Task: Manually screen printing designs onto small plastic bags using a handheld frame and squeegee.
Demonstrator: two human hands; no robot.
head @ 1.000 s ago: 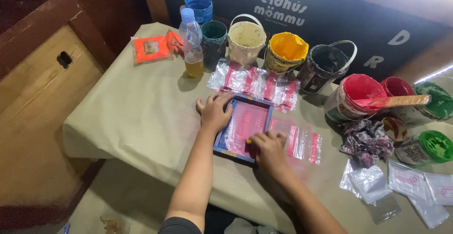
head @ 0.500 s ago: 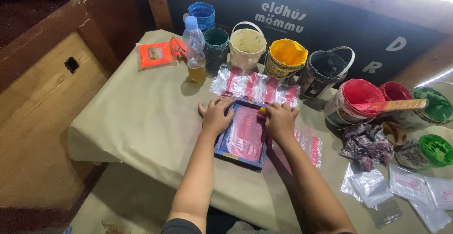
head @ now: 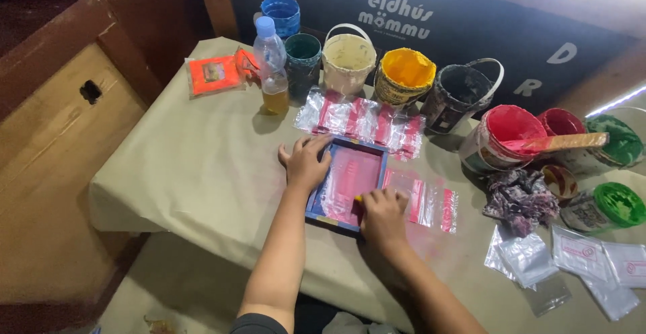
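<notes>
Hands on a small screen-printing frame (head: 350, 184), which lies flat near the middle of the paper-covered table (head: 175, 172). Left hand (head: 306, 162) rests open, fingers spread, pressing on the frame's far-left corner and rail without clasping it; right hand (head: 382, 209) is curled at the near-right edge, seemingly closed around something small and yellowish, though what it grips cannot be told. Frame is rectangular, with blue-painted rails and a mesh stained pink. By appearance it is light and stiff at the rails, while the mesh is thin and probably easily torn or smeared, so hold is best taken on the rails, not the mesh; wet ink may make it slippery. Clear plastic bags with red stripes (head: 431, 203) lie partly beneath and just right of the frame; another row of printed bags (head: 363, 122) lies just beyond it. Farther off stand ink buckets (head: 404, 75), a plastic bottle (head: 272, 64), and, at right, a crumpled rag (head: 521, 199).
</notes>
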